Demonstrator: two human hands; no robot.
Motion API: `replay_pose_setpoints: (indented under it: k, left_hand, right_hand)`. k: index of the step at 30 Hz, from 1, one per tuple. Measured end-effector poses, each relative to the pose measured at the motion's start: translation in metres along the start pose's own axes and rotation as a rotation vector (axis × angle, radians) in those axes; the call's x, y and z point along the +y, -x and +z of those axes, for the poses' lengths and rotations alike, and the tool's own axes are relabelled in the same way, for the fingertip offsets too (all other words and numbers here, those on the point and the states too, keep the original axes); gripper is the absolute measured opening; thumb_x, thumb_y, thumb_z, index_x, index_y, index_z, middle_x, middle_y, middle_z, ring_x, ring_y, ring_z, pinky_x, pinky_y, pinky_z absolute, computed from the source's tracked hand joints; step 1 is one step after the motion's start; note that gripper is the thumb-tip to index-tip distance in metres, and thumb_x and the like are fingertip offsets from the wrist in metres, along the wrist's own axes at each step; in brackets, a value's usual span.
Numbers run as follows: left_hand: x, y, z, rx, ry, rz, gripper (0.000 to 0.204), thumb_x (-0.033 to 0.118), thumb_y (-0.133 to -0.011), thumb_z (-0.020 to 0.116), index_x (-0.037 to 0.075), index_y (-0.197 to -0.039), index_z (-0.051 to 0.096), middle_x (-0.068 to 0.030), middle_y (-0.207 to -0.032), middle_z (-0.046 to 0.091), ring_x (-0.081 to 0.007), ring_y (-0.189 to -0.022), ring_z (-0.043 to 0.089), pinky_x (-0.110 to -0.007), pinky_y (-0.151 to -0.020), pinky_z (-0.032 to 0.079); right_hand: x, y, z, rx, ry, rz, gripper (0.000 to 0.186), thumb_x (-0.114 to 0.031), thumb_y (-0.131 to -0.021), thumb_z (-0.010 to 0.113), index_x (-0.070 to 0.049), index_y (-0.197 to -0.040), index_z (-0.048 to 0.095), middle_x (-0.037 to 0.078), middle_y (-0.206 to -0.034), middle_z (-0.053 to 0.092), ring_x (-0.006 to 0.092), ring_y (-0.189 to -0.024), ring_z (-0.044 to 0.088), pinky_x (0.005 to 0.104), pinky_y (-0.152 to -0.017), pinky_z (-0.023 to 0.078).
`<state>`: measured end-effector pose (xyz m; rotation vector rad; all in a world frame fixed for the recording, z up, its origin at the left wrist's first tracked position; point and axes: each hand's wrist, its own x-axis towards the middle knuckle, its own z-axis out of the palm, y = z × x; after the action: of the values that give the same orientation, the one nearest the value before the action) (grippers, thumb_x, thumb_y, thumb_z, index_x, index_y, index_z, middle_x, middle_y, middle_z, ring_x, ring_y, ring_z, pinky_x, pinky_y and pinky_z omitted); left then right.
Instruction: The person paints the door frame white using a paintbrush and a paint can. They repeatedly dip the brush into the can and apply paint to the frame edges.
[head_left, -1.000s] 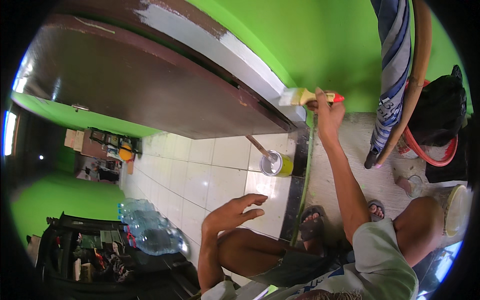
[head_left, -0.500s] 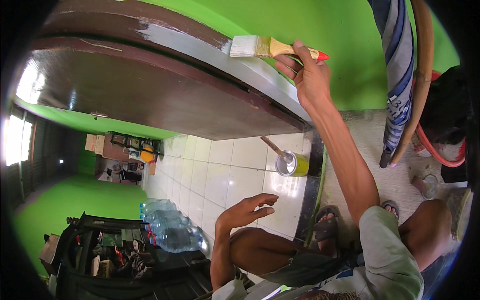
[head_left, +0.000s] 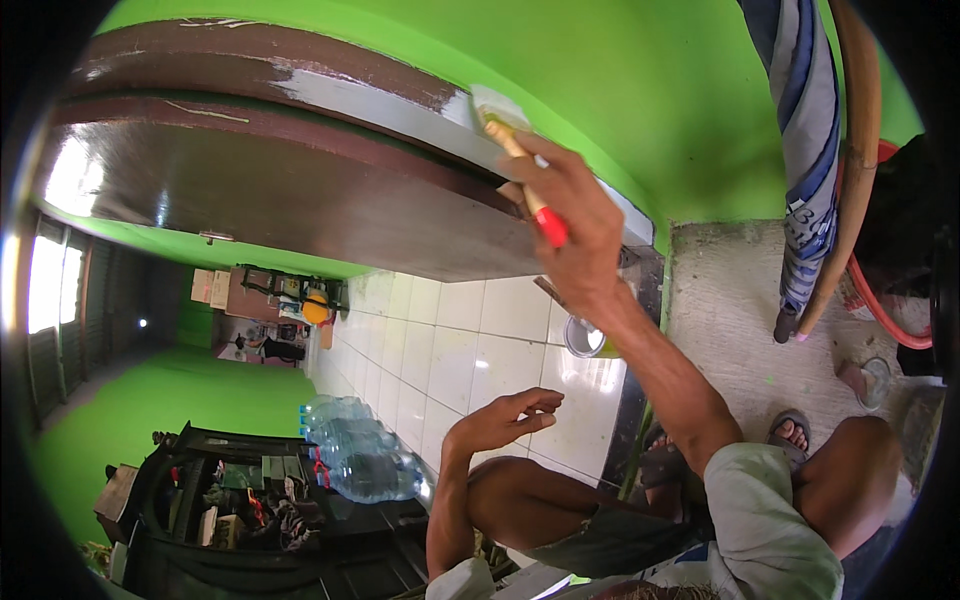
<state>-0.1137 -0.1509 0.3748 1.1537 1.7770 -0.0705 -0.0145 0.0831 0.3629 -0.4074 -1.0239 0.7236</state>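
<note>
My right hand (head_left: pixel 580 220) grips a paintbrush (head_left: pixel 493 118) with a pale wooden handle and red tip. Its white-coated bristles are against the edge of the door frame (head_left: pixel 360 98), which is part brown, part whitish grey, beside the green wall. The brown door panel (head_left: pixel 300 200) lies just below the frame in view. My left hand (head_left: pixel 505 420) hangs near my left knee, empty, fingers loosely bent and apart. An open paint can (head_left: pixel 583 340) with a stick in it stands on the white tiles, partly hidden by my right arm.
At the right, a furled striped umbrella (head_left: pixel 800 240) and a pole (head_left: pixel 845 230) lean near a red-rimmed bucket (head_left: pixel 890 325). Large water bottles (head_left: pixel 370 470) and a black cabinet (head_left: pixel 190 530) are at lower left. Boxes (head_left: pixel 210 287) stand along the far green wall.
The brush first moved up-left along the frame from its lower end; since then my right hand has swung lower and left, turning the brush with its handle downward. My left hand has barely moved.
</note>
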Motion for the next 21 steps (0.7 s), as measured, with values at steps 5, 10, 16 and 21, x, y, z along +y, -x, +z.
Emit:
replay_pose_setpoints:
  k: [5,10,16,21]
  left_hand:
    - [-0.005,0.000,0.002,0.012,0.064,0.025,0.045,0.030,-0.106,0.057,0.004,-0.142,0.049,-0.0181,-0.135,0.062,-0.0272,-0.123,0.062,-0.039,-0.105,0.049]
    - [-0.007,-0.001,0.002,0.012,0.067,0.001,0.045,0.030,-0.106,0.057,0.004,-0.142,0.049,-0.0189,-0.136,0.062,-0.0277,-0.124,0.062,-0.038,-0.105,0.049]
    - [-0.004,-0.003,0.000,0.006,0.060,0.003,0.045,0.030,-0.106,0.057,0.004,-0.142,0.049,-0.0185,-0.135,0.062,-0.0273,-0.122,0.063,-0.038,-0.104,0.049]
    - [-0.009,-0.004,0.001,0.008,0.058,0.022,0.044,0.029,-0.106,0.058,0.004,-0.141,0.050,-0.0181,-0.134,0.063,-0.0268,-0.121,0.063,-0.038,-0.104,0.050]
  right_hand:
    - [-0.004,0.007,0.019,-0.007,0.088,-0.052,0.042,0.006,-0.076,0.079,-0.011,-0.113,0.073,0.009,-0.123,0.068,0.0277,-0.106,0.069,0.0354,-0.082,0.061]
    - [0.002,0.007,0.032,0.084,0.111,-0.104,0.037,-0.006,-0.075,0.083,-0.014,-0.108,0.070,0.010,-0.117,0.067,0.0310,-0.098,0.069,0.0373,-0.077,0.059]
    - [0.001,0.004,0.035,0.050,0.095,-0.059,0.033,-0.007,-0.076,0.082,-0.013,-0.105,0.069,0.009,-0.116,0.067,0.0307,-0.095,0.068,0.0381,-0.072,0.057]
    - [-0.006,-0.005,0.028,0.001,0.072,-0.010,0.034,0.002,-0.077,0.079,-0.010,-0.107,0.070,0.009,-0.116,0.069,0.0290,-0.094,0.070,0.0366,-0.073,0.058]
